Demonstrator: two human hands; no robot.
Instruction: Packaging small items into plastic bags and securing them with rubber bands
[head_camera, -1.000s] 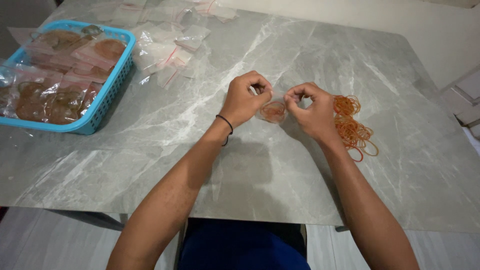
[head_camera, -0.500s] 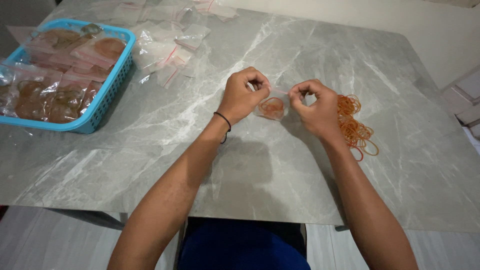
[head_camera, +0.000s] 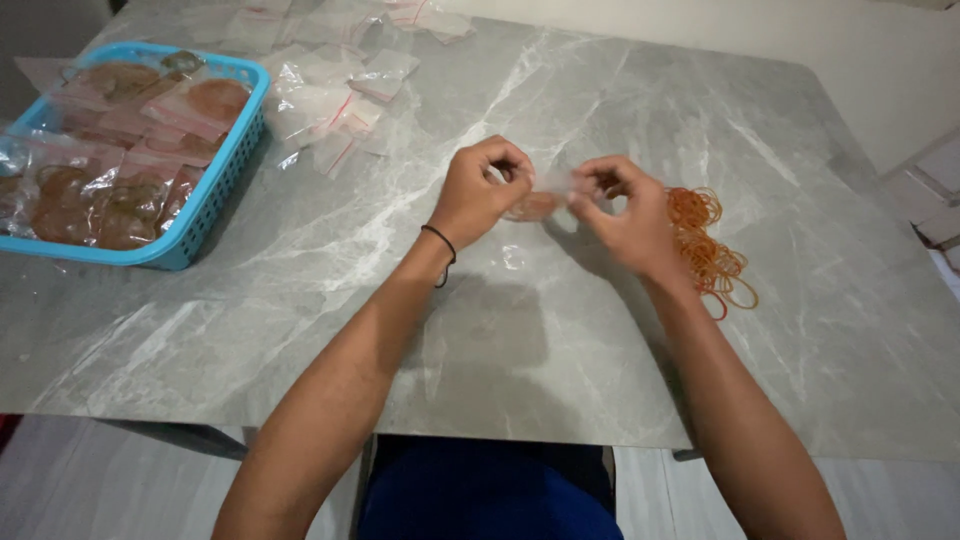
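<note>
Bag (head_camera: 540, 200) lifted, tilted flatter since earlier frame. Left hand (head_camera: 480, 195) and right hand (head_camera: 625, 215) pinch its ends, frame centre; long axis left-right between fingertips.

Blue basket (head_camera: 215, 195) of filled bags, empty clear bags (head_camera: 330, 95), grey marble table (head_camera: 600, 340).

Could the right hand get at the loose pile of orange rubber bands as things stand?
Probably yes: the pile of rubber bands lies on the table just beside the right hand, nothing between. But that hand pinches the small clear bag.
</note>
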